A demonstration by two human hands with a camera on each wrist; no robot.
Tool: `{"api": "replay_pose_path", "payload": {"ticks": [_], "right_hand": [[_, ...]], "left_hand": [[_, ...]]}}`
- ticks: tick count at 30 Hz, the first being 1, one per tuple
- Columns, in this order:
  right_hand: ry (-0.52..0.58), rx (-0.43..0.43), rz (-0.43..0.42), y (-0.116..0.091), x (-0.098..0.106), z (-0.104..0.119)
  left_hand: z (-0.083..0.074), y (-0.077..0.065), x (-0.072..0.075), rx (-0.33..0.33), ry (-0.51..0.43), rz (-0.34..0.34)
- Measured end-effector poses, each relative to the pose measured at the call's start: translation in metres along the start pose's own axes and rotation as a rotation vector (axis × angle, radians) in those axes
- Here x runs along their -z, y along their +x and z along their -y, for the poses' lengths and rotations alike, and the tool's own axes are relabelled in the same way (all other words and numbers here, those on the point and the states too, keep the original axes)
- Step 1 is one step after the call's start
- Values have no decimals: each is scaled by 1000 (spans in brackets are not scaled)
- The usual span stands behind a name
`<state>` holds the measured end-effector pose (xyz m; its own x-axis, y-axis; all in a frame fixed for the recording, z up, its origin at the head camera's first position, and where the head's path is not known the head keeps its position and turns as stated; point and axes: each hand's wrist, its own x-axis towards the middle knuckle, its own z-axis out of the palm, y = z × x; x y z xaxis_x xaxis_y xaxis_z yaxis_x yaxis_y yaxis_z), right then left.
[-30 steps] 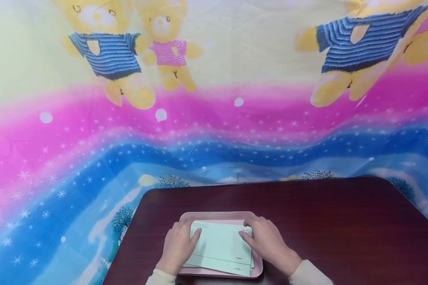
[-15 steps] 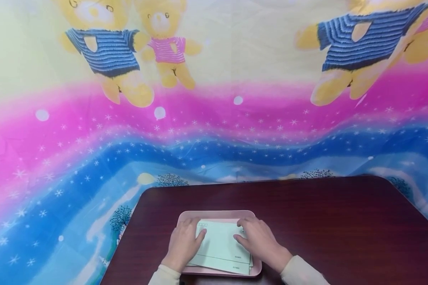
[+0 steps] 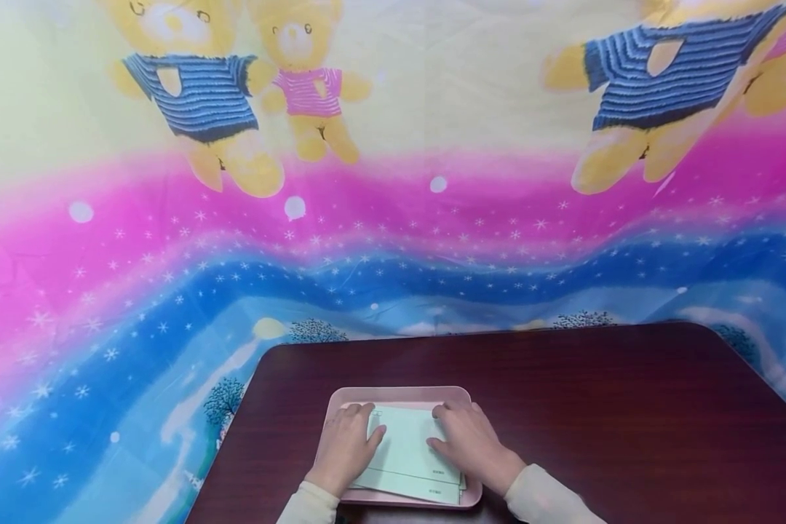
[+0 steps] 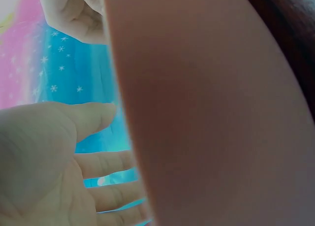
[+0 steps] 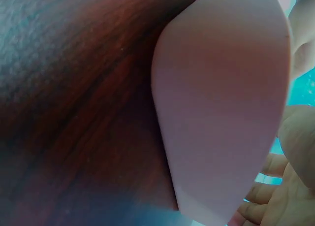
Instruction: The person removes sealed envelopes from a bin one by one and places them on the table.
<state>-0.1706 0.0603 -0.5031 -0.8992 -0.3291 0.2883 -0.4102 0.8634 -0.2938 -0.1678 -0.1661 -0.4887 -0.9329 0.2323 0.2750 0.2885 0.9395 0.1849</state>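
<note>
Several pale green envelopes (image 3: 406, 445) lie stacked, slightly askew, in a shallow pink tray (image 3: 402, 394). Over the stack's left side is my left hand (image 3: 346, 444), fingers forward and thumb pointing inward. My right hand (image 3: 469, 440) lies over the right side, its thumb above the top envelope. Whether either hand touches the paper cannot be made out. In the left wrist view, the fingers of the left hand (image 4: 54, 162) look extended beyond the tray wall (image 4: 211, 113). The right wrist view shows the right hand (image 5: 293, 162) partly hidden by the tray wall (image 5: 221, 108).
The tray stands near the front edge of a dark reddish-brown table (image 3: 596, 407). Behind the table hangs a cloth (image 3: 393, 218) printed with teddy bears and snowflakes.
Both hands have shifted inward over the envelopes, the left to the right and the right to the left. The envelopes and tray keep nearly the same place.
</note>
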Motion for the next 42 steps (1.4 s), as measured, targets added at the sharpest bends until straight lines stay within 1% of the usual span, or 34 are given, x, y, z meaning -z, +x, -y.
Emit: {"api": "replay_pose_path", "payload": {"ticks": [4, 12, 18, 27, 32, 39, 42], "right_hand": [[-10, 9, 13, 1, -3, -1], [-29, 12, 80, 1, -7, -2], [-75, 32, 67, 2, -9, -2], [-88, 31, 45, 3, -9, -2], [-52, 23, 28, 5, -9, -2], [85, -37, 53, 5, -10, 0], [119, -55, 51, 5, -10, 1]], "left_hand": [[1, 0, -1, -9, 18, 6], [1, 1, -4, -11, 43, 13], [0, 3, -5, 2, 52, 24], [-2, 2, -6, 6, 50, 32], [-3, 3, -6, 0, 55, 27], [-4, 0, -6, -9, 40, 7], [-5, -1, -4, -3, 36, 9]]}}
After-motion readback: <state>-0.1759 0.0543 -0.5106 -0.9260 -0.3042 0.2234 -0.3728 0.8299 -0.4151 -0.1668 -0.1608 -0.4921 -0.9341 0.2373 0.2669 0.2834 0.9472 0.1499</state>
